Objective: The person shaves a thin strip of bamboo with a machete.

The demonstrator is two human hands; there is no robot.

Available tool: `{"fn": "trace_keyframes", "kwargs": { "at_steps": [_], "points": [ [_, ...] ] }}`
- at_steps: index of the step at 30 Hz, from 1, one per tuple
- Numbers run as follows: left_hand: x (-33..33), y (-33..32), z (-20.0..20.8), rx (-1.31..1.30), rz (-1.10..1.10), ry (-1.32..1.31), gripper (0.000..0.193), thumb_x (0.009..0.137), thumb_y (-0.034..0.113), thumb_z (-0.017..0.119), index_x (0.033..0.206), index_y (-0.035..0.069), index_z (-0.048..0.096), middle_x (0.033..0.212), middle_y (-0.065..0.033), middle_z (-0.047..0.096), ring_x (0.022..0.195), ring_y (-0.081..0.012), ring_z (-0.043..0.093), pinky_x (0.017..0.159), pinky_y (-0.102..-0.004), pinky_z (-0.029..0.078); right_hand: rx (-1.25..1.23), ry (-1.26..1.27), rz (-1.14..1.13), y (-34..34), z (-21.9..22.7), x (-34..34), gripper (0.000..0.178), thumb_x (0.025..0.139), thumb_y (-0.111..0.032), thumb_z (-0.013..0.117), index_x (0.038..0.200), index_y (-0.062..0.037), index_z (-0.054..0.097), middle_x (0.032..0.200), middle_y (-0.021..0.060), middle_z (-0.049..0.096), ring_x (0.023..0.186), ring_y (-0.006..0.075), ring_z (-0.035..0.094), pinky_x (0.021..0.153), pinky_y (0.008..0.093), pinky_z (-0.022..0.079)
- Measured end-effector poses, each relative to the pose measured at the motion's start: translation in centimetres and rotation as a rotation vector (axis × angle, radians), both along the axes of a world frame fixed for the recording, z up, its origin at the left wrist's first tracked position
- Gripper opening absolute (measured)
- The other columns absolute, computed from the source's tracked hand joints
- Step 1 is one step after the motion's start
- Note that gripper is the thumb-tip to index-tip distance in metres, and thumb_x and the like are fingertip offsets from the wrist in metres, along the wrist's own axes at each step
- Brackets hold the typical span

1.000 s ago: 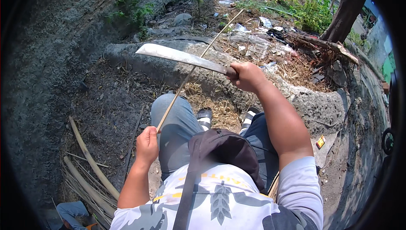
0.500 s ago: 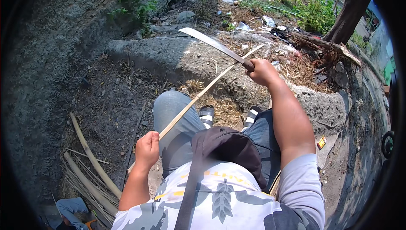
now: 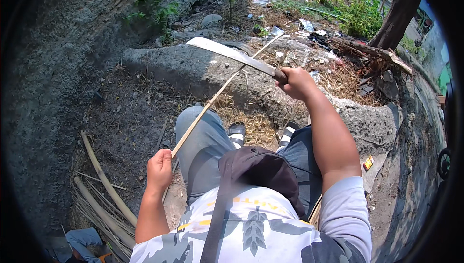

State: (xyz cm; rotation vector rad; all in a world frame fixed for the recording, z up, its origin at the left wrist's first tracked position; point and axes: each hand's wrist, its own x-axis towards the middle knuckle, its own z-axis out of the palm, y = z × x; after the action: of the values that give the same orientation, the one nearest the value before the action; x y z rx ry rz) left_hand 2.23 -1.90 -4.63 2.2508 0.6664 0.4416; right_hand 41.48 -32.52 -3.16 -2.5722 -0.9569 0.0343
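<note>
My left hand (image 3: 159, 170) is closed round the near end of a long, thin, pale wooden strip (image 3: 197, 121), probably split bamboo or palm rib. The strip slants up and to the right across my left knee, its far end over the rough stone ledge. My right hand (image 3: 296, 83) grips the brown handle of a machete (image 3: 227, 52). Its broad, slightly curved metal blade points to the upper left and crosses the strip towards its far part. Whether the edge touches the strip I cannot tell.
A rough stone ledge (image 3: 183, 62) runs across in front of my feet. Several pale stalks (image 3: 108, 178) lie at the lower left, by a person's leg (image 3: 83, 241). Wood shavings (image 3: 253, 127) cover the ground between my sandals. A tree trunk (image 3: 398, 14) stands at the upper right.
The machete has moved left, its blade now lying flatter and showing more of its face. My left hand and the strip have shifted slightly left, the strip standing steeper.
</note>
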Motion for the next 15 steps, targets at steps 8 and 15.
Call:
{"fn": "trace_keyframes", "kwargs": {
  "at_steps": [8,15],
  "points": [
    [0.4,0.2,-1.4,-0.106,0.023,0.069,0.036,0.11,0.029,0.053,0.094,0.001,0.069,0.068,-0.0012,0.056,0.065,-0.0094,0.05,0.059,-0.0311,0.041,0.183,0.103,-0.052,-0.5,-0.9,0.3,0.028,0.088,-0.031,0.079,0.101,-0.0071,0.072,0.085,0.0174,0.072,0.077,0.033,0.068,0.071,0.042,0.052],
    [1.3,0.3,-2.1,-0.274,0.018,0.03,0.036,0.11,0.03,0.053,0.096,0.002,0.071,0.07,0.0039,0.055,0.067,-0.0076,0.048,0.061,-0.0292,0.04,-0.024,-0.194,0.149,2.1,0.6,-2.7,0.024,0.082,-0.035,0.078,0.088,-0.0143,0.068,0.082,0.0145,0.071,0.081,0.0394,0.07,0.071,0.0506,0.055]
  ]
}}
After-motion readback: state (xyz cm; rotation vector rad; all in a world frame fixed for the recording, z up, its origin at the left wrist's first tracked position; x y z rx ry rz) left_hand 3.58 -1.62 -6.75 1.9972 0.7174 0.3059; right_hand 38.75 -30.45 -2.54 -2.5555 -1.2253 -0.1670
